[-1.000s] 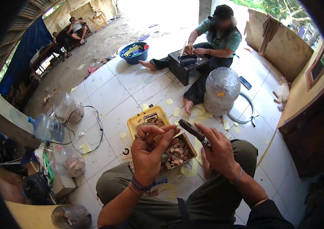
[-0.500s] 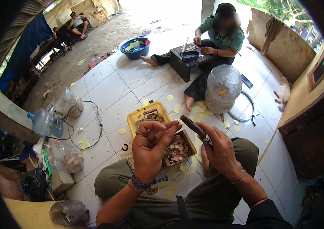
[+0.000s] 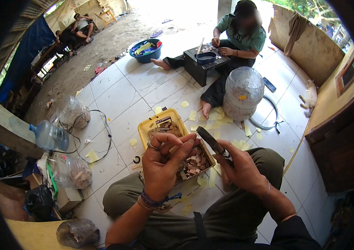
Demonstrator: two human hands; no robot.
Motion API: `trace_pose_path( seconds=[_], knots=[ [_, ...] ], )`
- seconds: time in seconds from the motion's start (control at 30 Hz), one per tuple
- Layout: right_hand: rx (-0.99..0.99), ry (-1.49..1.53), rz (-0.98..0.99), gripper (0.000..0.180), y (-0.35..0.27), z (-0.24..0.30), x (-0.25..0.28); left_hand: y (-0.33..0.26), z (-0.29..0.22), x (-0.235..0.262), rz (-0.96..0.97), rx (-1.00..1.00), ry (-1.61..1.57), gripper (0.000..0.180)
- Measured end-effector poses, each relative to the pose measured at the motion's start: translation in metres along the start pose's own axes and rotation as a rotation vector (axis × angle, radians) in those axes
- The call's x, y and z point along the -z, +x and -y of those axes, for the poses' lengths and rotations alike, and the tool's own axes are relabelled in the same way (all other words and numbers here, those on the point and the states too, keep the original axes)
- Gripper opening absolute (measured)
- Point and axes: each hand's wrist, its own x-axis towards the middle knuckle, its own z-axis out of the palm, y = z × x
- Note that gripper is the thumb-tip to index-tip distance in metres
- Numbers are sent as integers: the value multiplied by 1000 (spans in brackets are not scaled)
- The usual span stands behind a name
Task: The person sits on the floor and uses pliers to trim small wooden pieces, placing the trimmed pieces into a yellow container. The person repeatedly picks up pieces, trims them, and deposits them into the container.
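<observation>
- Box (image 3: 202,172) on the floor below the hands is holding a heap of small brownish-pink pieces (image 3: 194,164); yellow tray (image 3: 149,123) beside it is carrying more brown bits.
- Blue basin (image 3: 148,57) farther off is holding coloured items. Clear jug (image 3: 66,177) at left is lying tilted with tan pieces inside.
- Co-worker (image 3: 243,37) is sitting beyond, at a low black tabletop (image 3: 193,70) that is bearing a small blue dish (image 3: 206,57) and scattered bits.
- Left hand and wrist are hiding part of box and tray. Forearms are running out at the lower edge. Contents of the cloudy round container (image 3: 243,93) by the co-worker are staying unreadable.
- Left hand (image 3: 160,164): palm is facing inward, fingers curling; thumb and index grip is pinching a tiny piece (image 3: 193,138), too small to identify, above the box.
- Right hand (image 3: 243,166): grip is wrapping round dark pliers (image 3: 211,141), nose pointing up-left, near the left fingertips. Can't tell whether the plier jaws are meeting.
- Both forearms are angling inward over the knees.
</observation>
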Motion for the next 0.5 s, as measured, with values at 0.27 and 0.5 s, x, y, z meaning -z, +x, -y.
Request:
trace_pose_path(
  seconds=[0.27,0.5],
  knots=[
    [-251,473,369,41,-7,2,10,10,-12,17,54,220,-123,20],
    [-283,671,604,35,-15,-8,18,12,-13,24,132,320,-205,20]
  ],
)
